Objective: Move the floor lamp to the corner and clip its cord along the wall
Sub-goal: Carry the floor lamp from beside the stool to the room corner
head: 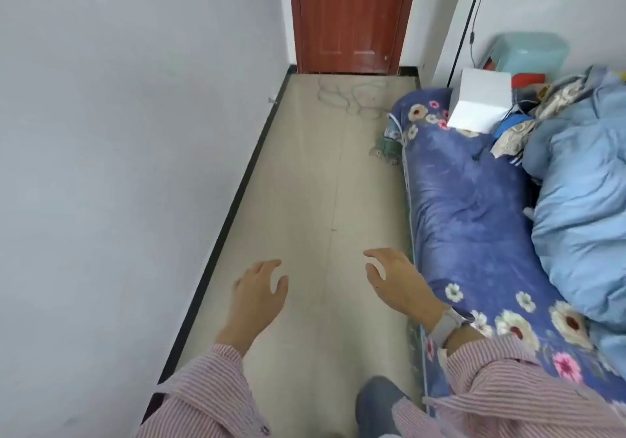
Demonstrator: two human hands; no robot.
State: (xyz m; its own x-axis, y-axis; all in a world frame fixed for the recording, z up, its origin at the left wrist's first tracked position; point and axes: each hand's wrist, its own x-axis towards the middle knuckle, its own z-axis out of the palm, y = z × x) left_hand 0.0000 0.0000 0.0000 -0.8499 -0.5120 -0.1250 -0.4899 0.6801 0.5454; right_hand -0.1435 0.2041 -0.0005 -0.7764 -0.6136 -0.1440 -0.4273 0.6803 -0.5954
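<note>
A slippered foot (379, 403) steps forward; left hand (259, 290) and right hand (396, 280) hang empty, fingers loosely spread, probably heading for the thin lamp pole (469, 21) behind the bed (474, 221).

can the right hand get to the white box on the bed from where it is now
Probably not without stepping forward. The right hand is empty and open over the floor, and the white box sits far ahead on the floral bedding, though nothing blocks the way.

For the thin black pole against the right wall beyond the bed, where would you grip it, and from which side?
Probably on the black pole shaft above the white box, reaching in from the open floor side. It is slim, near-upright, and its lower part is hidden behind bedding. Both the left hand and right hand are empty.
</note>
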